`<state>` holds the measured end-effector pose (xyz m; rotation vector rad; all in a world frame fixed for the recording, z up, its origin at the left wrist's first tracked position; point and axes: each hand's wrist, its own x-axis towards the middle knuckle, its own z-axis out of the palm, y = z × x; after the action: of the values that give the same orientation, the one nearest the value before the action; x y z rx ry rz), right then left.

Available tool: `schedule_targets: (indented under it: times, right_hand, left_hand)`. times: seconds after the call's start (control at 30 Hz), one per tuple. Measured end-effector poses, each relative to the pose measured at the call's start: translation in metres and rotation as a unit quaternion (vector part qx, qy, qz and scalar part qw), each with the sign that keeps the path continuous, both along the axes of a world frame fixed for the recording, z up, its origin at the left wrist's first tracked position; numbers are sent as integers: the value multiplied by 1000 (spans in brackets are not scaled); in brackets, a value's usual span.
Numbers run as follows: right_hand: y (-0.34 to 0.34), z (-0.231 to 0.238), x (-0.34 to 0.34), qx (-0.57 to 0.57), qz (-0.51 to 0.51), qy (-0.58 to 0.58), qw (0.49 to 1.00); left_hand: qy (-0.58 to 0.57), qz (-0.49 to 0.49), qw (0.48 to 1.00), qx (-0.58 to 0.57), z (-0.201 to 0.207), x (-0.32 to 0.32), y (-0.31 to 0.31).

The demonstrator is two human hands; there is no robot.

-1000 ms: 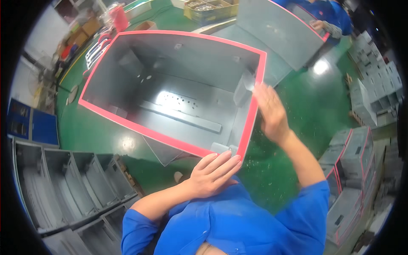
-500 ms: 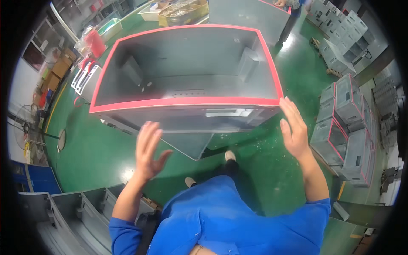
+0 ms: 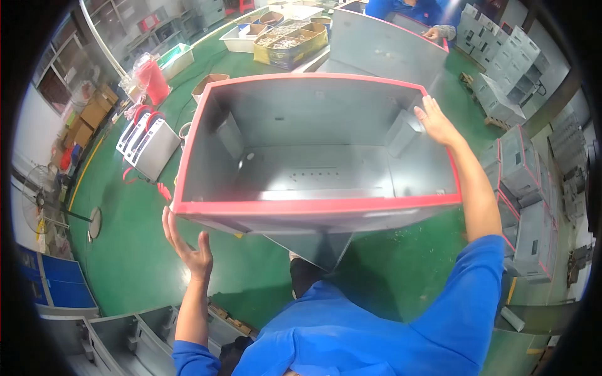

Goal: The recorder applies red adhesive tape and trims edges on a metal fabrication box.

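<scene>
In front of me stands a large grey metal box, its open side facing up toward me. Red edging strip runs around its rim. My left hand is at the near left corner, fingers spread and fingertips beside the red edge; whether they touch is unclear. At the far right corner my right hand lies against the rim with its fingers stretched out. Inside the box are small holes in the bottom and a block-like bracket at each end. A grey panel shows beneath the near side.
White machines with red hoses stand on the left floor. Bins of small parts sit at the back. A co-worker's hand is by another grey panel. Grey boxes are stacked right; more grey housings are lower left.
The box sits lower and further right in view, its inside showing more. My right hand has gone from the near right corner to the far right one; my left has reached the near left corner.
</scene>
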<state>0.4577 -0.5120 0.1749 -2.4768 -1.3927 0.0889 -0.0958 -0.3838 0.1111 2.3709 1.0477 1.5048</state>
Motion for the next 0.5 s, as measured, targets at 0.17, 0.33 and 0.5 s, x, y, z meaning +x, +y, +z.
schedule_targets:
  times: [0.17,0.33,0.5]
  right_hand:
    - [60,1,27,-20,-30,-29,999]
    - [54,-13,62,104,2,-44,994]
    - [50,-13,64,112,-40,-44,992]
  left_hand:
    - [-176,-66,972,-142,11,6,38]
    - [-237,-142,914,-297,-4,1,57]
    - [-164,-259,935,-177,-5,7,85]
